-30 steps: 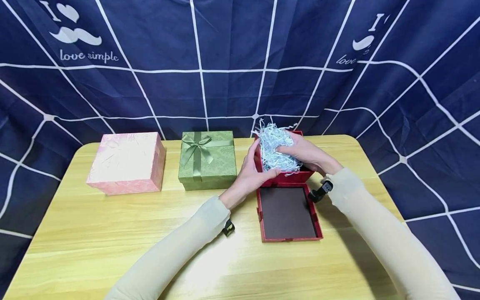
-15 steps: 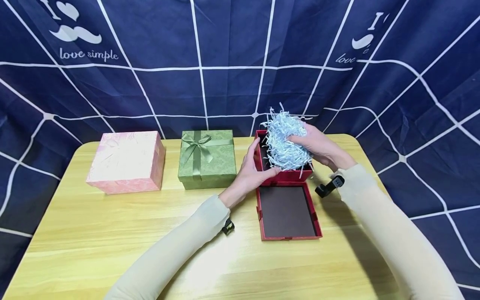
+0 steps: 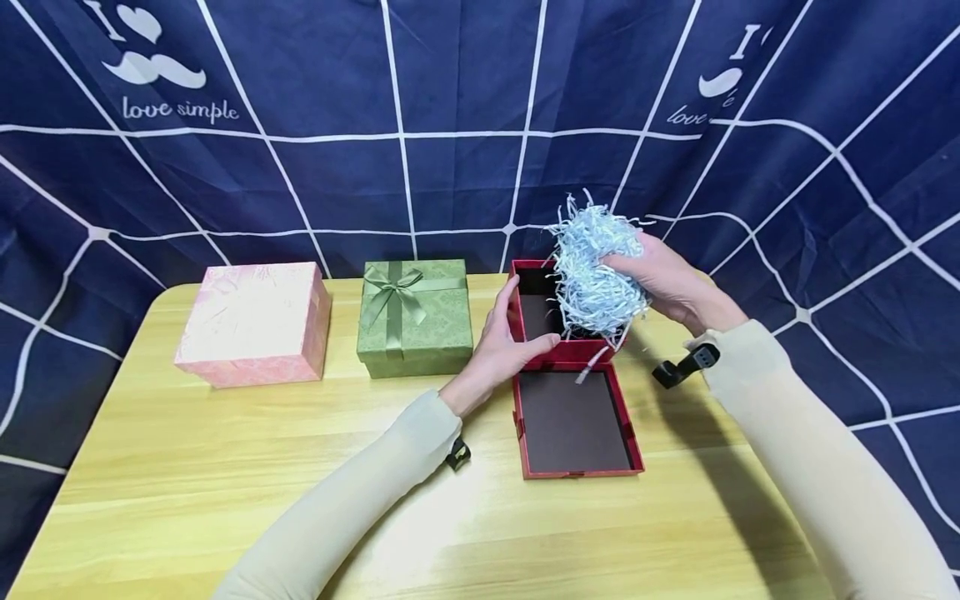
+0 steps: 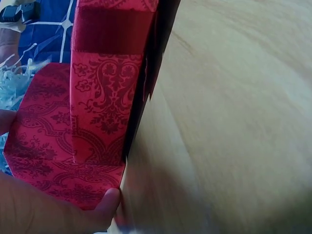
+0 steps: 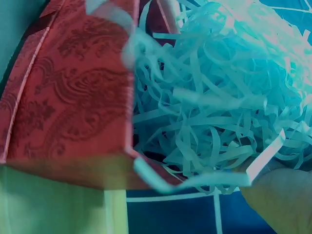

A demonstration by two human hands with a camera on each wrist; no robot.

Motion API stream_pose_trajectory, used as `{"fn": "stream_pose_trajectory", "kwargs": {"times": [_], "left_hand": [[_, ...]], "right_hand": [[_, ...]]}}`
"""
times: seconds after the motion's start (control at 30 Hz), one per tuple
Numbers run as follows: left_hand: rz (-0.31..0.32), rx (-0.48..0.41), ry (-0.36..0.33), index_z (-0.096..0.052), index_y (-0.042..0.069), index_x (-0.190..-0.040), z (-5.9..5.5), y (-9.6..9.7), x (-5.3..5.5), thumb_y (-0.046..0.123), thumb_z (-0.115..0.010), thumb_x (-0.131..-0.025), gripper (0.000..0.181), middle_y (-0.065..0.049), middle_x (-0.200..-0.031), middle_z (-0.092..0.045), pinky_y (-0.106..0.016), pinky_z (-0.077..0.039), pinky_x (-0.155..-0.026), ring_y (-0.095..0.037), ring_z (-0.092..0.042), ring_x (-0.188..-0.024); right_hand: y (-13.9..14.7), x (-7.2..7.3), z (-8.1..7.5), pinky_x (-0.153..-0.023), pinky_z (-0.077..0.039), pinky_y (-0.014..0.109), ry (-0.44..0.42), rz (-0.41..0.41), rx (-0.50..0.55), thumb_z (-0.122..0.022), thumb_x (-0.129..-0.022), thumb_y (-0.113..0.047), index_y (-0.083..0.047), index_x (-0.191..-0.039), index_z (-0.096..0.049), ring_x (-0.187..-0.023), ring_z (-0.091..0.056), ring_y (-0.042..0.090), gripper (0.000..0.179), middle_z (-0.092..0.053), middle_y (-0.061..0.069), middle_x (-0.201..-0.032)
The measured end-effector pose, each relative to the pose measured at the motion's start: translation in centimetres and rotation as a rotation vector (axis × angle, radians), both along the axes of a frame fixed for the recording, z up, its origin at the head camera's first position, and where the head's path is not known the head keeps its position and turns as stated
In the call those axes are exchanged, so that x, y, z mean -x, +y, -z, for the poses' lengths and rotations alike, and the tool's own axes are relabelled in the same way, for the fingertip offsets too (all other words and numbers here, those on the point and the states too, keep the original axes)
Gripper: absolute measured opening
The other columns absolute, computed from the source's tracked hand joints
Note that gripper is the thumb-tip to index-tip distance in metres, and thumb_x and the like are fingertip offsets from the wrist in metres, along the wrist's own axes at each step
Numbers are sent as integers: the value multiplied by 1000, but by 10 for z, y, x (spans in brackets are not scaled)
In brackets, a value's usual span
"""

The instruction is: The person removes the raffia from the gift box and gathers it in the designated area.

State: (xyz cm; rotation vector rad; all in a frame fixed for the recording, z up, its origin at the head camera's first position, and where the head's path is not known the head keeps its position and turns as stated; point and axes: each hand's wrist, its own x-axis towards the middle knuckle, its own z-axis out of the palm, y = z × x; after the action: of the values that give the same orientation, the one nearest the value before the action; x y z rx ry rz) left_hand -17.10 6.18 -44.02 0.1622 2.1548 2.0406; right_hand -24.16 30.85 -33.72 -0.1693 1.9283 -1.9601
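Note:
A bundle of light-blue shredded paper (image 3: 596,271) hangs over the right part of the red gift box (image 3: 573,354), loose strands trailing down. My right hand (image 3: 671,279) grips this bundle from the right, thumb across its front; the other fingers are mostly hidden. My left hand (image 3: 506,342) holds the left front corner of the box, thumb at the front rim and fingers along the left wall. In the left wrist view, the box's patterned red wall (image 4: 44,122) lies between thumb and fingers. The box's dark lid (image 3: 576,421), inside up, lies against its front.
A green box with a ribbon bow (image 3: 416,325) stands left of the red one. Farther left sits a pink box (image 3: 251,329). All rest on a wooden table (image 3: 300,467), with a dark-blue gridded cloth (image 3: 450,183) behind and at the sides.
My right hand has lifted the shredded paper up and to the right, uncovering the box's dark inside at the left. The left hand has stayed in place.

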Motion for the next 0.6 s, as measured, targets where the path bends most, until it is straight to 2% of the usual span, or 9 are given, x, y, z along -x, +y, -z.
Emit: {"fn": "stream_pose_trajectory", "kwargs": {"times": [0.17,0.47,0.6], "left_hand": [[2,14,3,-22,30,-175,2,0,-1,26,-92,-89,111,-7,-166,-39,-48,-41,-116,-24,-42,-141],[8,16,-4,-22,32,-175,0,-1,-2,27,-92,-89,111,-4,-173,-32,-49,-36,-122,-24,-37,-151],[11,18,-7,-22,32,-175,-1,0,-2,26,-92,-88,112,-6,-170,-34,-50,-37,-121,-24,-38,-149]], "right_hand": [[11,-2,-6,-78,-64,31,-3,-9,62,-58,-109,3,-9,-137,-57,-94,-75,17,31,-73,6,-116],[27,-4,-17,-78,-65,34,-34,-21,111,-59,-110,0,-12,-137,-61,-94,-76,19,29,-74,8,-116],[38,-4,-25,-78,-65,36,-39,-24,149,-58,-111,1,-11,-140,-59,-96,-77,22,32,-74,9,-118]]}}
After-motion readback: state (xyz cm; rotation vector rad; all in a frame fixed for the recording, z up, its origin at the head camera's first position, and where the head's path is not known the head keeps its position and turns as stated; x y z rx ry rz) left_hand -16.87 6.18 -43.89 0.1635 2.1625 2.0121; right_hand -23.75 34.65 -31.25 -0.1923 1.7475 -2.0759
